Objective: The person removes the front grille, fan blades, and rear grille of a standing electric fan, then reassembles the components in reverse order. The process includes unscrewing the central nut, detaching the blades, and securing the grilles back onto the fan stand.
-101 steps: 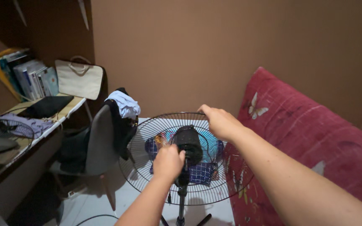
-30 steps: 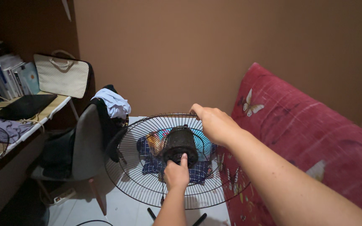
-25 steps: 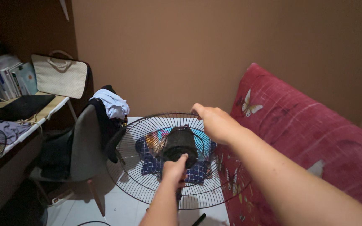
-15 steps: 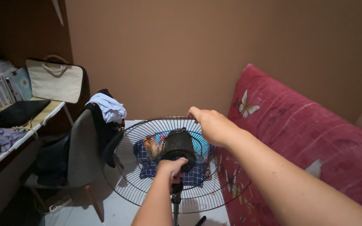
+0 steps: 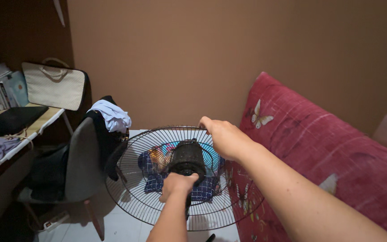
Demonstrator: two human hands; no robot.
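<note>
Fan guard (image 5: 131, 197) stands beside the red bed (image 5: 337, 148) | left hand (image 5: 178, 184) clamped under the motor housing (image 5: 187, 157) | right hand (image 5: 225, 136) closed on the guard's top rim | advice: brace the housing, keep the rim level.

Our left hand (image 5: 177, 183) has slid up from the pole under the fan to close against the underside of the dark motor housing (image 5: 187, 157). Our right hand (image 5: 224, 137) has crept slightly along the top rim of the wire fan guard (image 5: 131, 188).
</note>
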